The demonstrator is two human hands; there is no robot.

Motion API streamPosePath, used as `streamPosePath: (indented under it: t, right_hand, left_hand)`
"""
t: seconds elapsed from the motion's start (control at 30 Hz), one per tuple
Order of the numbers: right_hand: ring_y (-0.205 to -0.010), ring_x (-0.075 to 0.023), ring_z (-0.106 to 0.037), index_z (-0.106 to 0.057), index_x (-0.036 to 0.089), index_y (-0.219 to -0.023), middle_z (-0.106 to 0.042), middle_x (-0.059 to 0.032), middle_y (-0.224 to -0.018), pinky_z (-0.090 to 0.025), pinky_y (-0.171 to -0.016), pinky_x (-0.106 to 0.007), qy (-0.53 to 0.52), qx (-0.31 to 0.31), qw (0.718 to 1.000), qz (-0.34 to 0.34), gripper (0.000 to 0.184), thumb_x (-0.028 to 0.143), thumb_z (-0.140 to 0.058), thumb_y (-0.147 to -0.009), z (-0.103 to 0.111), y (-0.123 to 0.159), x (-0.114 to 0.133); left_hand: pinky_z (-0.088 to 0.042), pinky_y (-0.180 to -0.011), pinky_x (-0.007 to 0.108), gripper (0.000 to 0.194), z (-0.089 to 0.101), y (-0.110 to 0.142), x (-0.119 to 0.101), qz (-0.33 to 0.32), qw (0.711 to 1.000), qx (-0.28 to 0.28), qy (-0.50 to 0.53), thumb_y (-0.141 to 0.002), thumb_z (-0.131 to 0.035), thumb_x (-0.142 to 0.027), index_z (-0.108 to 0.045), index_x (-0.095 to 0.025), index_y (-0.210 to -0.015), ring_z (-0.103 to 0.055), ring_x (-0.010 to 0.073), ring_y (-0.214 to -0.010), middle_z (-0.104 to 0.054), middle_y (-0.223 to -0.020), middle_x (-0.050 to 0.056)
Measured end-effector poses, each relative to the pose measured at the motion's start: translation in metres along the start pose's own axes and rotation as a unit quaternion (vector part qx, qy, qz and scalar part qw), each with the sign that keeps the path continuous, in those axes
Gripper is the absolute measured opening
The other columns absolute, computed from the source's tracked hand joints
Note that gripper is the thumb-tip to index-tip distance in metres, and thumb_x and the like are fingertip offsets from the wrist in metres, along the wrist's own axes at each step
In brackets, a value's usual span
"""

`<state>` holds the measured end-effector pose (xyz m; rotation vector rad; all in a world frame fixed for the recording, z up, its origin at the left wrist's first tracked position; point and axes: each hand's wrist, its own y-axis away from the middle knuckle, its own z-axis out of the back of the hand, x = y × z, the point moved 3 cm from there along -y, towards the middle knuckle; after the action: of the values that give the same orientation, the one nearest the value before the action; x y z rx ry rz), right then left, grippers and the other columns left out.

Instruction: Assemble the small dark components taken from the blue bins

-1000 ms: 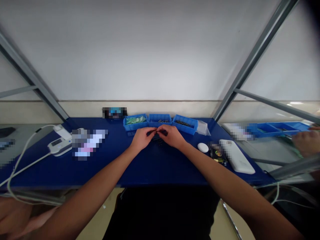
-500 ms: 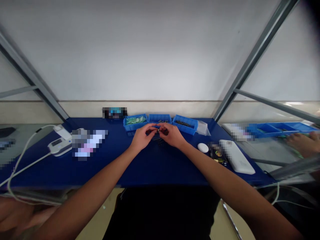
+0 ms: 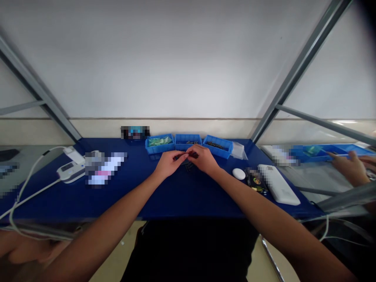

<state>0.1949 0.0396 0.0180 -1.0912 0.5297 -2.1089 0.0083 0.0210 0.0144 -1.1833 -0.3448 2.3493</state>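
My left hand point(image 3: 169, 163) and my right hand point(image 3: 202, 158) meet over the middle of the blue table point(image 3: 164, 196), fingertips pinched together on a small dark part point(image 3: 185, 156) held between them. More small dark pieces point(image 3: 188, 166) lie on the table just under the hands. Right behind the hands stand three blue bins: the left bin point(image 3: 159, 142) holds green pieces, the middle bin point(image 3: 188, 140) and the right bin point(image 3: 217, 145) hold small dark parts. What exactly the held part is, I cannot make out.
A clear plastic box point(image 3: 238, 149) stands beside the right bin. A white round puck point(image 3: 239, 173) and a white flat device point(image 3: 278, 183) lie to the right, a white device with cables point(image 3: 70, 170) to the left. Another person's hand point(image 3: 348, 168) reaches over blue trays point(image 3: 317, 152) on the neighbouring table.
My hands stay joined on the small part and have shifted slightly toward the bins. The other person's hand at the right has moved up and left over the trays.
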Motion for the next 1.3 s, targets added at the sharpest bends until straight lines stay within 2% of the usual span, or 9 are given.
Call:
streamPosePath:
  t: [0.17, 0.4, 0.5, 0.63, 0.73, 0.83, 1.1, 1.3]
  right_hand:
    - [-0.084, -0.0175, -0.070, -0.072, 0.024, -0.101, -0.074, -0.0042, -0.099, -0.057, -0.077, -0.031, -0.015, 0.027, 0.999, -0.012, 0.011, 0.021, -0.068, -0.091, -0.004, 0.001, 0.000]
    - [-0.076, -0.0167, -0.072, -0.073, 0.023, -0.091, -0.077, -0.0014, -0.087, -0.058, -0.074, -0.029, -0.066, -0.001, 0.995, -0.070, 0.008, 0.031, -0.072, -0.089, -0.003, 0.001, -0.006]
    - [-0.075, -0.0167, -0.071, -0.072, 0.023, -0.088, -0.076, -0.0008, -0.085, -0.057, -0.072, -0.029, -0.084, 0.005, 0.992, -0.089, 0.010, 0.032, -0.075, -0.086, -0.004, 0.001, -0.009]
    - [-0.075, -0.0164, -0.071, -0.070, 0.022, -0.089, -0.075, -0.0012, -0.087, -0.057, -0.073, -0.030, -0.108, -0.010, 0.990, -0.095, 0.011, 0.032, -0.074, -0.086, -0.004, 0.001, -0.008]
    - [-0.077, -0.0167, -0.070, -0.066, 0.022, -0.092, -0.074, -0.0025, -0.091, -0.058, -0.075, -0.031, -0.147, -0.037, 0.984, -0.098, 0.015, 0.035, -0.073, -0.087, -0.004, 0.000, -0.007]
    - [-0.076, -0.0165, -0.069, -0.063, 0.023, -0.097, -0.073, -0.0025, -0.090, -0.058, -0.072, -0.030, -0.161, -0.058, 0.979, -0.111, 0.020, 0.038, -0.072, -0.088, -0.003, -0.001, -0.008]
    - [-0.084, -0.0170, -0.071, -0.064, 0.023, -0.106, -0.074, -0.0023, -0.095, -0.056, -0.073, -0.029, -0.129, -0.052, 0.986, -0.090, 0.022, 0.032, -0.072, -0.087, -0.002, 0.000, -0.007]
    - [-0.085, -0.0169, -0.072, -0.067, 0.023, -0.110, -0.073, -0.0025, -0.096, -0.057, -0.073, -0.029, -0.124, -0.057, 0.987, -0.089, 0.025, 0.030, -0.072, -0.087, -0.002, 0.000, -0.004]
  left_hand:
    - [-0.058, -0.085, 0.037, 0.024, 0.001, -0.002, 0.009, -0.030, 0.999, -0.025, -0.024, -0.099, -0.062, -0.033, -0.080, -0.027, -0.114, -0.076, 0.0244, -0.099, -0.081, -0.113, 0.003]
    - [-0.061, -0.087, 0.037, 0.020, 0.002, -0.003, 0.011, -0.063, 0.996, -0.045, -0.038, -0.093, -0.069, -0.023, -0.081, -0.027, -0.108, -0.076, 0.0226, -0.096, -0.080, -0.108, 0.004]
    - [-0.061, -0.089, 0.037, 0.026, 0.002, -0.003, 0.010, -0.056, 0.997, -0.053, -0.012, -0.092, -0.069, -0.020, -0.078, -0.026, -0.115, -0.076, 0.0219, -0.097, -0.080, -0.108, 0.004]
    - [-0.060, -0.095, 0.039, 0.037, 0.003, -0.003, 0.014, -0.014, 0.996, -0.068, 0.063, -0.094, -0.069, -0.025, -0.070, -0.025, -0.131, -0.077, 0.0219, -0.100, -0.081, -0.110, 0.005]
    - [-0.061, -0.094, 0.040, 0.026, 0.002, -0.003, 0.014, 0.002, 0.994, -0.072, 0.077, -0.095, -0.069, -0.034, -0.076, -0.023, -0.118, -0.077, 0.0235, -0.100, -0.080, -0.111, 0.006]
    - [-0.062, -0.091, 0.039, 0.024, 0.000, -0.003, 0.014, -0.004, 0.996, -0.062, 0.065, -0.096, -0.068, -0.039, -0.079, -0.023, -0.110, -0.077, 0.0244, -0.098, -0.081, -0.111, 0.006]
    - [-0.061, -0.095, 0.042, 0.034, -0.002, -0.002, 0.012, -0.013, 0.995, -0.049, 0.083, -0.098, -0.065, -0.042, -0.076, -0.025, -0.125, -0.075, 0.0250, -0.107, -0.078, -0.123, 0.007]
    - [-0.061, -0.093, 0.040, 0.031, 0.002, -0.004, 0.009, -0.021, 0.995, -0.037, 0.088, -0.099, -0.065, -0.040, -0.077, -0.025, -0.123, -0.075, 0.0237, -0.103, -0.079, -0.118, 0.006]
